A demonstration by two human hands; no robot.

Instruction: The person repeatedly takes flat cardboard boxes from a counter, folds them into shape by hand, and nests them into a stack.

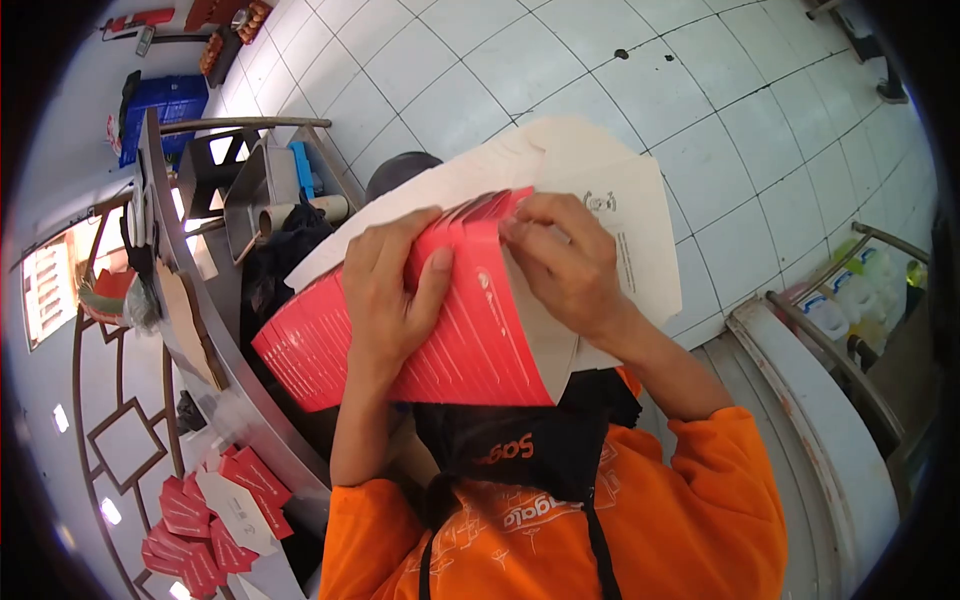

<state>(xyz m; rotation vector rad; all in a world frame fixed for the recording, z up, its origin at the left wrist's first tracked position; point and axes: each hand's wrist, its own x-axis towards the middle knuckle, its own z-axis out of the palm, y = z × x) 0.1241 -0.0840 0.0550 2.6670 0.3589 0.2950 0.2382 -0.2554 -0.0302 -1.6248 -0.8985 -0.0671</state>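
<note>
A thick stack of nested red cartons (440, 330) lies across the front of my body, its printed red sides overlapping in rows. My left hand (390, 290) is wrapped over the top edge of the stack, thumb on the red face. At the stack's right end, my right hand (570, 260) pinches the corner of the outermost carton. Large off-white flaps (640, 230) with small print spread out behind and to the right of my right hand.
More red cartons (205, 525) lie in a pile at lower left, beside a metal counter (235, 370). A metal tray (265, 190) and blue crate (165, 110) are at upper left. Bottles (855, 295) stand behind a rail at right. A person's foot (892, 92) shows at upper right.
</note>
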